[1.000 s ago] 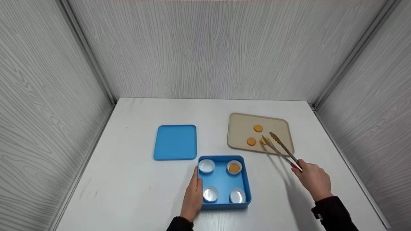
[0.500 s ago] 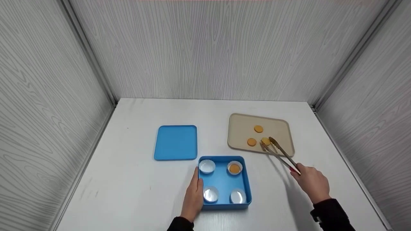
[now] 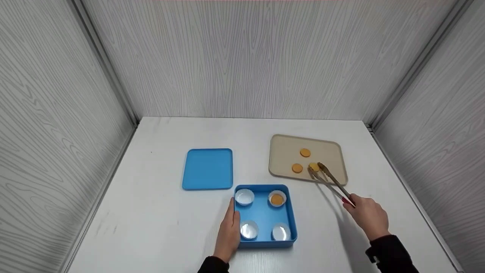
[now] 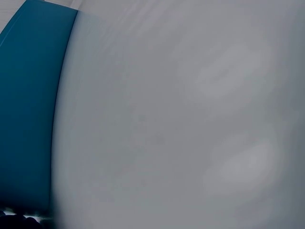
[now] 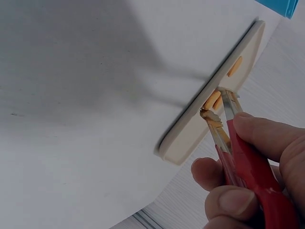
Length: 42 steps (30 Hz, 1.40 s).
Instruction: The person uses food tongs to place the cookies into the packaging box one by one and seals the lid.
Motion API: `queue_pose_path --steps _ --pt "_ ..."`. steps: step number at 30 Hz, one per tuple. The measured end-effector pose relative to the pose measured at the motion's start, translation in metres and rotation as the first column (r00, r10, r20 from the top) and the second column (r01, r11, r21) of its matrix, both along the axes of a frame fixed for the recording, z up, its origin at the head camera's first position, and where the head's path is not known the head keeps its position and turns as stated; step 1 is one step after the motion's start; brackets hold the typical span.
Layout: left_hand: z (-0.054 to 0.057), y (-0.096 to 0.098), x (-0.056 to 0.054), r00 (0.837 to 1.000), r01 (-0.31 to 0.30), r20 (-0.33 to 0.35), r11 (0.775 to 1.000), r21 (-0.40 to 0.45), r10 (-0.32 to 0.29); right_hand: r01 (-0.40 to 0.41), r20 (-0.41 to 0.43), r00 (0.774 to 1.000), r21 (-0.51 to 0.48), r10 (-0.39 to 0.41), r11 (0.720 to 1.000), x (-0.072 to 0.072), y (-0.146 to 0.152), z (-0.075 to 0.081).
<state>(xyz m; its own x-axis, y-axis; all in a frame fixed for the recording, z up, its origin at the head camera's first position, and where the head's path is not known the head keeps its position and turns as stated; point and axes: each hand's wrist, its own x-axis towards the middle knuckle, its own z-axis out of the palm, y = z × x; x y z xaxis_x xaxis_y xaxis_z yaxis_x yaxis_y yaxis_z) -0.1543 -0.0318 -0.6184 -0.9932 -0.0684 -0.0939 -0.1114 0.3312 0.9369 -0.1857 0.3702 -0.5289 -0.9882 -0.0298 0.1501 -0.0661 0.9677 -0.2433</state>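
A blue square box [image 3: 267, 216] holds several white paper cups, one with a round orange biscuit [image 3: 277, 199] inside. Along its left wall lies my left hand [image 3: 227, 233], fingers straight and touching the side. My right hand [image 3: 368, 216] grips red-handled metal tongs [image 3: 334, 182]. The tongs' spread tips stand on either side of a yellowish biscuit [image 3: 314, 167] on the beige tray [image 3: 280, 146]; in the right wrist view the tips [image 5: 213, 118] are close to it, contact unclear. Two more orange biscuits [image 3: 305, 152] [image 3: 297, 168] lie on that tray.
Behind the box, to the left, a flat blue lid [image 3: 207, 169] lies on the white table [image 3: 151, 212]. Grey wood-grain panels [image 3: 250, 60] enclose the table at the back and both sides.
The tongs have come down onto the tray, their tips shifting to either side of the yellowish biscuit. The right hand moved slightly left and down. My left hand and the box stay put.
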Motion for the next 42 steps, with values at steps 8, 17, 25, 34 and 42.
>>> queue_pose_path --steps 8,17,25,34,42 --pt "-0.001 0.000 0.000 1.000 -0.003 0.000 1.000 -0.017 0.003 0.014 0.022 1.000 -0.013 -0.014 1.000 -0.001 0.002 -0.001" --pt "-0.002 0.000 0.000 1.000 -0.002 0.002 1.000 -0.018 0.002 0.009 -0.005 1.000 -0.007 -0.009 1.000 -0.001 0.003 -0.002" --pt "-0.002 0.000 -0.001 1.000 -0.008 0.017 1.000 -0.010 0.008 0.010 -0.022 1.000 -0.003 -0.011 1.000 0.001 0.003 -0.003" --pt "-0.003 -0.001 0.001 1.000 0.000 -0.017 1.000 -0.011 -0.001 -0.005 -0.063 0.998 0.030 0.007 1.000 0.008 0.003 -0.001" --pt "-0.001 -0.001 0.001 1.000 0.005 -0.002 1.000 0.007 -0.005 -0.012 -0.072 0.997 0.071 0.017 0.997 0.013 0.005 0.002"
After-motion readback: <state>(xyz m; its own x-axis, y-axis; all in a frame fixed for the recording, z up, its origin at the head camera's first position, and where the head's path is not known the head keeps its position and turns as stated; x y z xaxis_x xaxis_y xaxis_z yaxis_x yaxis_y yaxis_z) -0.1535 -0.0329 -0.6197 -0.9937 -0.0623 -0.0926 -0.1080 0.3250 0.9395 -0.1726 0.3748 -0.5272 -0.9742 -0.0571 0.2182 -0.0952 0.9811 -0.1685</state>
